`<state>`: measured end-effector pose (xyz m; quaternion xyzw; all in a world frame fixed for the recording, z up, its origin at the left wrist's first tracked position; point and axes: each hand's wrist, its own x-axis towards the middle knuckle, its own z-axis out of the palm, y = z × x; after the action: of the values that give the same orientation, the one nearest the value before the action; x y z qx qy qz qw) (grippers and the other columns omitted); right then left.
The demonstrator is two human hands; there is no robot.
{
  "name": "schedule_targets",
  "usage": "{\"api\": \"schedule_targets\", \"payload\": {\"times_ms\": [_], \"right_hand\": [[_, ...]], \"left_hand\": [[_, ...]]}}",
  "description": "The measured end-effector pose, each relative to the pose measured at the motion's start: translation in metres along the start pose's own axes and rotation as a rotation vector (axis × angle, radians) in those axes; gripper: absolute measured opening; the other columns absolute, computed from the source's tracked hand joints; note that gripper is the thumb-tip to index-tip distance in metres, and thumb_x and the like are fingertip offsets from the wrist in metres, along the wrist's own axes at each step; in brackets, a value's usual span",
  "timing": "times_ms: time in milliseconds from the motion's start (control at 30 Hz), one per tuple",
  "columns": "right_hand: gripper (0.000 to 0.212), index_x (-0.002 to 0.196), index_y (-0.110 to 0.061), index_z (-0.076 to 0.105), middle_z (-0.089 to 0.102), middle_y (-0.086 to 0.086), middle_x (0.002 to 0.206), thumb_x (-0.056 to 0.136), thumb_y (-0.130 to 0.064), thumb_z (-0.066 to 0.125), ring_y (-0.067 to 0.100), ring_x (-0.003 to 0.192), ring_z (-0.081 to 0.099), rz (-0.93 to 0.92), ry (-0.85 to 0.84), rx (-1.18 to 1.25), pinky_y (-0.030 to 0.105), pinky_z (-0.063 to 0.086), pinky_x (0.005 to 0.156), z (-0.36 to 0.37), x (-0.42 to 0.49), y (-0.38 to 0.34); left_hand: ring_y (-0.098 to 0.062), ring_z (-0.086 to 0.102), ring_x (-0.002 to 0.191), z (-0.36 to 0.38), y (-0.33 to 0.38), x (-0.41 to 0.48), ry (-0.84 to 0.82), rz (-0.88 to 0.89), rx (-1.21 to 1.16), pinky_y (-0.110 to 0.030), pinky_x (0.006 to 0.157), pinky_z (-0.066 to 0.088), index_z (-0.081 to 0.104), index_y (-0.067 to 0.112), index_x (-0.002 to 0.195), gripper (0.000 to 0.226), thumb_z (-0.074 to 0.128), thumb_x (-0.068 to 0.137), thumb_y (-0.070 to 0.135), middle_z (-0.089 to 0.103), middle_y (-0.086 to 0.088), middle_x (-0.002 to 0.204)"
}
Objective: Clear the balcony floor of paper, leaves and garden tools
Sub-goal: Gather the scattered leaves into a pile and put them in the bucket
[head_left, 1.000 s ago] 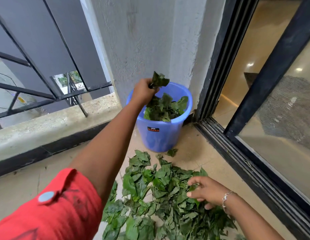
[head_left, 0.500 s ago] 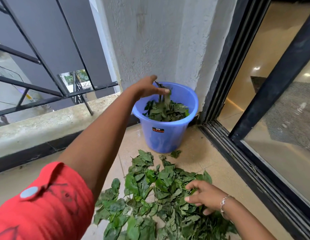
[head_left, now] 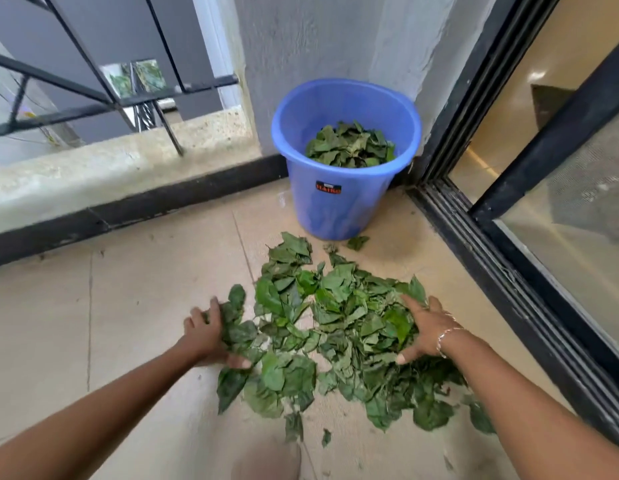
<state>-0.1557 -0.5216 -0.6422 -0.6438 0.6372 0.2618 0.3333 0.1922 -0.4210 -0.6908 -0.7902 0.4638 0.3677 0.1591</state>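
floor (head_left: pixel 128 306): tan tiles; leaves (head_left: pixel 339 317) lie in a loose pile just short of the bucket.
bucket (head_left: pixel 335 209): blue, tucked in the wall corner, part-filled with leaves; close by, so handfuls travel short.
left hand (head_left: pixel 205 336): fingers curled round a clump at the pile's left edge.
right hand (head_left: pixel 427 329): fingers spread wide on the right side, likely herding leaves inward for a two-handed scoop.
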Motion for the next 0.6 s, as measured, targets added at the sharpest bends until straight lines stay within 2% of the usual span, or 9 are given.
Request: {"api": "schedule_targets", "payload": {"times_ms": [67, 133, 233, 300, 367, 433, 500, 600], "right_hand": [[0.133, 0.143, -0.041, -0.016, -0.029, 0.011, 0.150, 0.056, -0.039, 0.086, 0.040, 0.142, -0.005, 0.010, -0.029, 0.001, 0.054, 0.019, 0.113, 0.012, 0.008, -0.002], [0.135, 0.141, -0.042, -0.020, -0.036, 0.011, 0.147, 0.057, -0.038, 0.086, 0.042, 0.140, -0.009, -0.026, -0.043, -0.003, 0.057, 0.018, 0.112, 0.024, 0.012, -0.012], [0.130, 0.142, -0.041, -0.017, -0.035, 0.011, 0.147, 0.061, -0.034, 0.084, 0.044, 0.140, -0.005, -0.102, -0.035, -0.103, 0.055, 0.023, 0.111, 0.036, 0.009, -0.029], [0.120, 0.145, -0.041, -0.010, -0.028, 0.012, 0.151, 0.067, -0.028, 0.081, 0.043, 0.140, 0.008, -0.138, 0.017, -0.178, 0.049, 0.034, 0.108, 0.045, 0.008, -0.036], [0.103, 0.146, -0.038, 0.006, -0.013, 0.012, 0.155, 0.074, -0.011, 0.074, 0.040, 0.134, 0.027, -0.169, 0.114, -0.203, 0.043, 0.048, 0.096, 0.051, 0.007, -0.039], [0.080, 0.139, -0.031, 0.027, 0.009, 0.013, 0.152, 0.077, 0.007, 0.060, 0.032, 0.116, 0.045, -0.211, 0.213, -0.180, 0.036, 0.054, 0.084, 0.051, 0.008, -0.039], [0.068, 0.132, -0.027, 0.042, 0.025, 0.013, 0.144, 0.078, 0.010, 0.057, 0.023, 0.102, 0.053, -0.211, 0.244, -0.131, 0.030, 0.055, 0.077, 0.046, 0.012, -0.040], [0.058, 0.126, -0.029, 0.054, 0.039, 0.006, 0.140, 0.080, 0.005, 0.063, 0.019, 0.106, 0.055, -0.184, 0.203, 0.010, 0.027, 0.052, 0.084, 0.026, 0.016, -0.046]], "left_hand": [[-0.045, -0.010, 0.141, 0.020, 0.012, -0.008, 0.014, 0.068, 0.078, -0.061, 0.110, 0.022, -0.034, 0.016, 0.140, 0.156, 0.077, 0.043, 0.068, -0.022, -0.026, 0.150], [-0.043, -0.015, 0.140, 0.035, 0.032, -0.018, 0.045, 0.125, 0.160, -0.060, 0.112, 0.018, -0.037, 0.017, 0.138, 0.156, 0.074, 0.042, 0.070, -0.028, -0.025, 0.148], [-0.039, -0.013, 0.142, 0.055, 0.058, -0.029, 0.091, 0.197, 0.260, -0.054, 0.115, 0.014, -0.040, 0.019, 0.136, 0.149, 0.076, 0.053, 0.062, -0.030, -0.020, 0.148], [-0.037, -0.005, 0.144, 0.061, 0.068, -0.031, 0.155, 0.255, 0.326, -0.050, 0.115, 0.019, -0.038, 0.021, 0.137, 0.134, 0.074, 0.070, 0.048, -0.022, -0.019, 0.152], [-0.035, 0.009, 0.142, 0.060, 0.074, -0.032, 0.217, 0.334, 0.359, -0.044, 0.111, 0.030, -0.025, 0.023, 0.145, 0.112, 0.068, 0.082, 0.025, -0.007, -0.019, 0.155], [-0.031, 0.027, 0.132, 0.054, 0.078, -0.032, 0.275, 0.416, 0.339, -0.034, 0.097, 0.044, -0.005, 0.024, 0.149, 0.088, 0.055, 0.088, 0.004, 0.016, -0.017, 0.150], [-0.026, 0.040, 0.119, 0.046, 0.080, -0.031, 0.311, 0.461, 0.284, -0.028, 0.081, 0.047, 0.017, 0.021, 0.146, 0.066, 0.047, 0.091, -0.001, 0.034, -0.014, 0.136], [-0.023, 0.053, 0.100, 0.034, 0.079, -0.026, 0.337, 0.456, 0.197, -0.029, 0.072, 0.048, 0.037, 0.019, 0.131, 0.044, 0.046, 0.092, 0.002, 0.046, -0.010, 0.119]]}}
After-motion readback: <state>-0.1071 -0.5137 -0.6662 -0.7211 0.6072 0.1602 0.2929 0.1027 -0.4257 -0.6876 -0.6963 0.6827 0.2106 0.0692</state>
